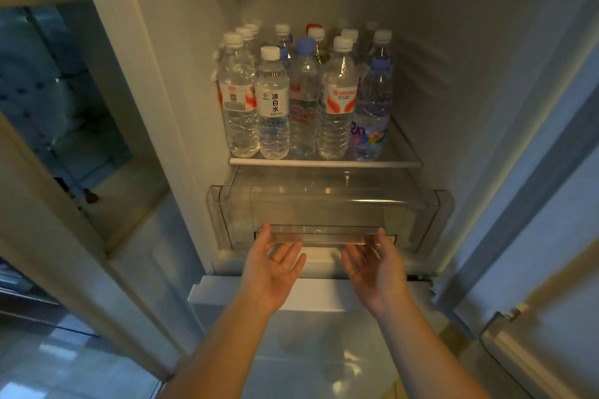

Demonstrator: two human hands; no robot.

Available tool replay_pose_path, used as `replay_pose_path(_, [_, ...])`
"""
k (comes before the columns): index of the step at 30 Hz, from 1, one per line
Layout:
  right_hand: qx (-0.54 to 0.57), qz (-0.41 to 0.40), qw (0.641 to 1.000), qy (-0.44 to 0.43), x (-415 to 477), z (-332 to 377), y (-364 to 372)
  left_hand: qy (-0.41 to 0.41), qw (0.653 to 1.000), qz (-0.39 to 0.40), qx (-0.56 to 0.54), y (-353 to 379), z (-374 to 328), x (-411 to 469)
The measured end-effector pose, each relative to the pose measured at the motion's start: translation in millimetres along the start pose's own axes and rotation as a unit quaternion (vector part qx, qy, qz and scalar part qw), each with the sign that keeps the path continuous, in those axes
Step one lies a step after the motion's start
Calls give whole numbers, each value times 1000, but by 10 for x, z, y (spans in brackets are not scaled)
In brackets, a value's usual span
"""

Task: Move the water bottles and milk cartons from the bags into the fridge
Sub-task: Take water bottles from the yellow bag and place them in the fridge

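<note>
Several water bottles point(304, 100) with white, blue and red caps stand upright in rows on the fridge's glass shelf point(324, 163). Below it is a clear plastic drawer point(324, 204) with a clear handle lip point(324, 234) along its front. My left hand point(275, 269) and my right hand point(377, 269) are palm up with fingers spread. Their fingertips reach under the two ends of that lip and show through the plastic. Neither hand holds a bottle or carton. No bags or milk cartons are in view.
The fridge's left wall point(168, 107) and its open right door point(534, 204) frame the compartment. A white ledge point(291, 295) sits below the drawer, above a lower compartment. A pale tiled floor point(64, 366) lies at lower left.
</note>
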State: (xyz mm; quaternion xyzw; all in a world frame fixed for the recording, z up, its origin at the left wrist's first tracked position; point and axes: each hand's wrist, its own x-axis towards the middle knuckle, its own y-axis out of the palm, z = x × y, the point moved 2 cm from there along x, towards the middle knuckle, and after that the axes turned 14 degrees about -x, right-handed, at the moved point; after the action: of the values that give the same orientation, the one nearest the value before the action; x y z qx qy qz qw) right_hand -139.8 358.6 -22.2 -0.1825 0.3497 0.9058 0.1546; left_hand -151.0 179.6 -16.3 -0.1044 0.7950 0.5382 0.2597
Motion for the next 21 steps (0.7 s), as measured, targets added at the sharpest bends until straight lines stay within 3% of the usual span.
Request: replay_pose_path(21, [-41,-58,997,-6,-590,-179,-123,-18,999,11,44,-275,-23,-530])
